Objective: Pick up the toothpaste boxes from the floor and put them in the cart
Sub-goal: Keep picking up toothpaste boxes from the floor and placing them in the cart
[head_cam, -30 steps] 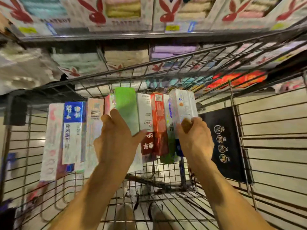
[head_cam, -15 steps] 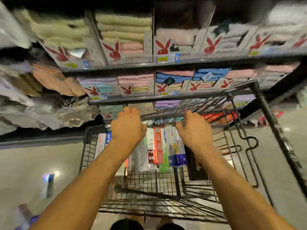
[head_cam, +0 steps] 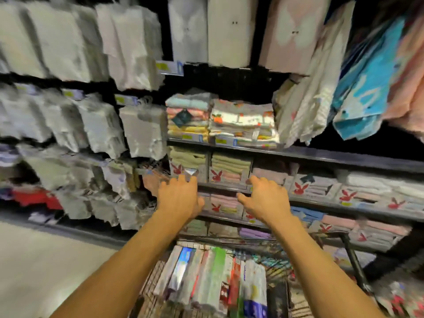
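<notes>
The long cardboard toothpaste boxes (head_cam: 206, 276) stand side by side in the black wire cart (head_cam: 352, 255), at the bottom of the picture. They lean on the cart's far wall. One box is bright green (head_cam: 216, 267), one is red (head_cam: 234, 283), and one is blue and white (head_cam: 181, 265). The picture is blurry, so the words on them cannot be read.

Both bare arms reach out over the cart. The left hand (head_cam: 177, 198) is up above the boxes with its fingers spread loose, and it holds nothing. The right hand (head_cam: 266, 198) is beside it, a little apart, also loose and holding nothing. Neither hand touches the boxes or the cart.

Behind the cart are dark shelves (head_cam: 321, 154) full of folded towels (head_cam: 229, 166) in soft colours, many with a red bunny sign. Up and to the right of the cart hang big towels (head_cam: 367, 72) in blue, pink and white. To the left of the cart hang rows of pale packs (head_cam: 98, 125). The light grey floor (head_cam: 34, 260) shows to the left of the cart.
</notes>
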Action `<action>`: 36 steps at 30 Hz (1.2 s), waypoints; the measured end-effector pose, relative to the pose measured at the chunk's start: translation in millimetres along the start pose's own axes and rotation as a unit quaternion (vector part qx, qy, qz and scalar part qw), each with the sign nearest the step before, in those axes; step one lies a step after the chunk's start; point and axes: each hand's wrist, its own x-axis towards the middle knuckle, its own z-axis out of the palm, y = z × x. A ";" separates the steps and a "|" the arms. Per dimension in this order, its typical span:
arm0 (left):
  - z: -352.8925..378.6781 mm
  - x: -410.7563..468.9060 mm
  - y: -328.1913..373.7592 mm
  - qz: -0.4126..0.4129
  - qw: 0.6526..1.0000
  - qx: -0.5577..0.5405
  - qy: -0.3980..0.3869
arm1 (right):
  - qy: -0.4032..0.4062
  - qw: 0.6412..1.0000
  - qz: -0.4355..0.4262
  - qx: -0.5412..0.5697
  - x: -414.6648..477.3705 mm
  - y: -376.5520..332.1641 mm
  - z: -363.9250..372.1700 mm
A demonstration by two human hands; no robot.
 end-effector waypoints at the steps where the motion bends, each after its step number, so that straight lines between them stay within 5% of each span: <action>1: -3.4 -9.1 -16.4 -0.019 1.000 -0.003 0.008 | 0.000 1.000 -0.025 0.001 1.8 -19.0 -2.1; 7: -0.4 -98.7 -143.3 -0.181 0.983 -0.021 0.038 | -0.026 0.981 -0.189 0.033 -5.5 -169.3 5.5; 14: 24.6 -251.1 -298.1 -0.385 0.923 -0.027 0.009 | -0.077 0.927 -0.364 0.044 -72.0 -358.3 46.0; 22: 109.2 -429.1 -437.9 -0.508 0.858 -0.044 -0.064 | -0.146 0.869 -0.469 0.066 -195.0 -551.7 132.1; 29: 244.9 -516.6 -508.0 -0.524 0.838 -0.055 -0.143 | -0.214 0.830 -0.512 0.062 -283.7 -651.5 283.4; 36: 481.6 -544.4 -534.8 -0.542 0.802 -0.138 -0.209 | -0.276 0.816 -0.507 0.030 -329.9 -672.7 525.7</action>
